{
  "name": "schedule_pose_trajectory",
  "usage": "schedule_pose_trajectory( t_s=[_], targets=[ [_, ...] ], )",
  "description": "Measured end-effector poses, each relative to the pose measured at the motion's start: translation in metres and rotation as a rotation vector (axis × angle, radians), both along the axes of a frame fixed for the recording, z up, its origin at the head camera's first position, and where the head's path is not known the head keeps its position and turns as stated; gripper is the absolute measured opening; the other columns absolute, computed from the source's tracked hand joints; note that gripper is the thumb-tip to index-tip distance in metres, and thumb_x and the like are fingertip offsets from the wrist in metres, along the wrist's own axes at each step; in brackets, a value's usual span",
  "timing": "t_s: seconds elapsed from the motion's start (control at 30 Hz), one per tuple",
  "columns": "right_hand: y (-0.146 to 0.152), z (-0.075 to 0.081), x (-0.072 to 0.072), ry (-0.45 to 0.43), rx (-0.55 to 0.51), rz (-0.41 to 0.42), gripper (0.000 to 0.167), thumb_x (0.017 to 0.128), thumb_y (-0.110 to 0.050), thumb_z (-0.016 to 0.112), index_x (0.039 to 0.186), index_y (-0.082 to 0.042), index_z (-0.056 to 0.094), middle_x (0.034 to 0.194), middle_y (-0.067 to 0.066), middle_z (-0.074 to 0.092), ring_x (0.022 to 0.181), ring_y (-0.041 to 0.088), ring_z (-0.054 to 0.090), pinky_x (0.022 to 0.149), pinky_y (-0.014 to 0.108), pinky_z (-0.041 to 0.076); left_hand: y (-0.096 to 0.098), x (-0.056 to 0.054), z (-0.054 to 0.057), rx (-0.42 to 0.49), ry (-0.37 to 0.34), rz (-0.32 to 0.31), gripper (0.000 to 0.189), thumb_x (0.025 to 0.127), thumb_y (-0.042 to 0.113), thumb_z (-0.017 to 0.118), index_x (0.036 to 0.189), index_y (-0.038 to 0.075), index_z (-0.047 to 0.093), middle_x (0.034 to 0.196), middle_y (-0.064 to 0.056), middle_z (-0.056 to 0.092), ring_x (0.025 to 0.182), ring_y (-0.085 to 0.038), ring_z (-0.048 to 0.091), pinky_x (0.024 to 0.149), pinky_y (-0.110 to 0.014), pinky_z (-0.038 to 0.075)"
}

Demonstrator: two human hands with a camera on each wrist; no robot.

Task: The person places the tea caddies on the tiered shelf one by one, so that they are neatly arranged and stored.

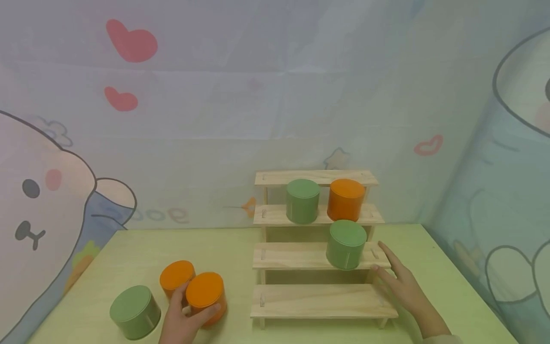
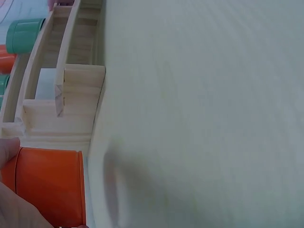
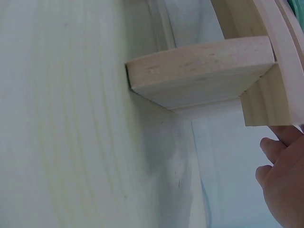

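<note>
My left hand (image 1: pixel 182 320) grips an orange round tin (image 1: pixel 207 297) by its sides, thumb on the near right, fingers on the left. In the left wrist view the same tin (image 2: pixel 50 185) lies between thumb and fingers. A second orange tin (image 1: pixel 177 276) stands just behind it, and a green tin (image 1: pixel 135 313) to the left. My right hand (image 1: pixel 404 286) holds the right end of the second step of a wooden tiered stand (image 1: pixel 301 301), with thumb and index finger at that end. In the right wrist view, some of its fingers are curled beside the board.
On the stand's second step sits a green tin (image 1: pixel 346 244). One step higher are another green tin (image 1: pixel 302 201) and an orange tin (image 1: pixel 345 199). A pale table (image 1: pixel 215 248) carries everything, and a printed cloth backdrop (image 1: pixel 223 143) hangs behind and at the sides.
</note>
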State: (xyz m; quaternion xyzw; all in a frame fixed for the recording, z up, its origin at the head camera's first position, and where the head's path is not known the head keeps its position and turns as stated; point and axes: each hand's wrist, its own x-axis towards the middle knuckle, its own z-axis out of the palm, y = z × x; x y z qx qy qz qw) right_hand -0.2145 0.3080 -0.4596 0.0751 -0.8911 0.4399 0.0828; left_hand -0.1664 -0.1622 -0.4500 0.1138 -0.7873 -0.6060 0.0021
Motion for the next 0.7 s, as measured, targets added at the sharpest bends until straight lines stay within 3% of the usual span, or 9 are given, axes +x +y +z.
schedule_pose_trajectory(
  t_s=[0.13, 0.37, 0.5, 0.7],
  targets=[
    [0.0, 0.001, 0.0, -0.002, -0.005, 0.004, 0.066, 0.102, -0.033, 0.046, 0.156, -0.016, 0.012, 0.157, 0.024, 0.017, 0.134, 0.059, 0.021, 0.093, 0.079, 0.024, 0.002, 0.0, 0.008, -0.047, 0.025, -0.023, 0.098, 0.075, 0.034, 0.083, 0.148, 0.004, 0.025, 0.142, -0.018, 0.04, 0.12, -0.033, 0.038, 0.101, -0.053, 0.036],
    [0.0, 0.002, 0.0, 0.0, 0.004, 0.004, 0.066, 0.102, -0.033, 0.046, 0.156, -0.017, 0.013, 0.157, 0.024, 0.017, 0.134, 0.058, 0.021, 0.094, 0.079, 0.024, 0.007, -0.001, 0.026, -0.02, 0.082, -0.092, 0.092, 0.078, 0.024, 0.081, 0.147, 0.002, 0.024, 0.142, -0.019, 0.04, 0.129, -0.038, 0.041, 0.109, -0.06, 0.028],
    [-0.001, 0.003, 0.0, 0.003, 0.003, 0.006, 0.066, 0.102, -0.033, 0.047, 0.156, -0.017, 0.013, 0.157, 0.024, 0.018, 0.134, 0.058, 0.022, 0.094, 0.079, 0.024, 0.011, -0.001, 0.037, -0.048, 0.112, -0.114, 0.086, 0.078, 0.022, 0.081, 0.144, 0.005, 0.029, 0.138, -0.017, 0.044, 0.124, -0.036, 0.048, 0.106, -0.062, 0.033],
    [-0.001, 0.002, 0.001, 0.004, 0.008, -0.005, 0.066, 0.102, -0.033, 0.047, 0.156, -0.017, 0.014, 0.157, 0.023, 0.019, 0.134, 0.058, 0.024, 0.094, 0.078, 0.025, 0.015, -0.002, 0.054, -0.073, 0.14, -0.16, 0.086, 0.078, 0.025, 0.081, 0.145, 0.008, 0.029, 0.14, -0.015, 0.046, 0.127, -0.037, 0.047, 0.104, -0.062, 0.034]
  ],
)
